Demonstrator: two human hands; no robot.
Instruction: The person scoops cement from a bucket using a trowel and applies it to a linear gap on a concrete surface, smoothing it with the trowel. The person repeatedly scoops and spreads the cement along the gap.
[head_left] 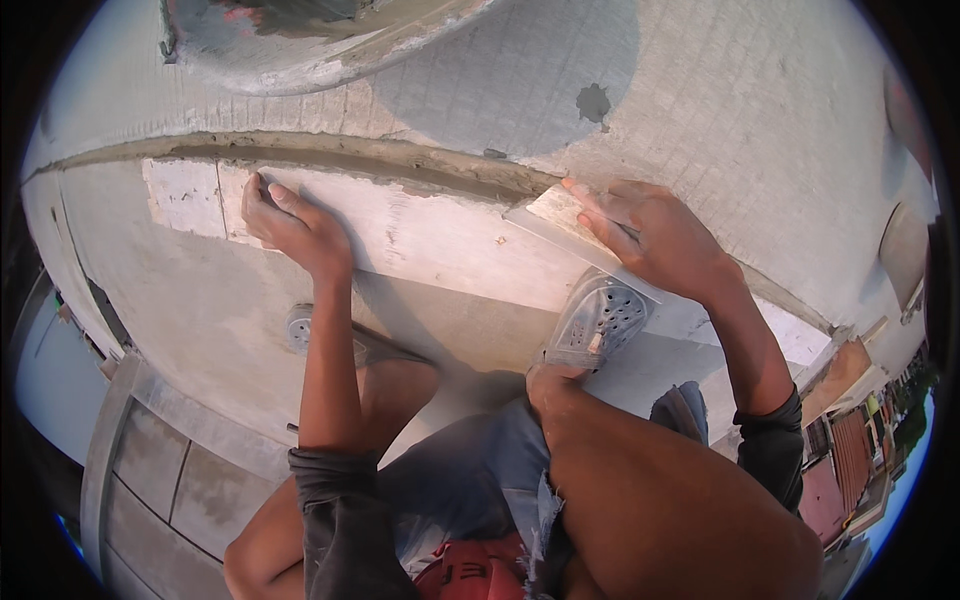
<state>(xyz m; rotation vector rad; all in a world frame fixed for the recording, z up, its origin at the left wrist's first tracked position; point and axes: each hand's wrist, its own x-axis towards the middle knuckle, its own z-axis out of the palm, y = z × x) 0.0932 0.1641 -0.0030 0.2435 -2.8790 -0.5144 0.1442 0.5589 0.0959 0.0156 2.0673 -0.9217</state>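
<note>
My right hand (650, 235) grips a hand float (580, 248), a thin flat plate with a pale block on top. It lies across a long pale board (440, 240) beside a strip of wet mortar (350, 155). At the left, my left hand (295, 225) is above the board near the mortar edge. Its fingers are curled together and look grey with mortar; whatever they may hold is hidden. The board runs lengthwise along the mortar strip, which forms a shallow groove with rough edges.
A large mortar-crusted basin (330, 75) stands beyond the strip, at the top. A dark wet spot (593, 102) marks the concrete. My right foot, in a grey perforated clog (603, 318), is close to the board. Rooftops (850, 450) show beyond an edge at lower right.
</note>
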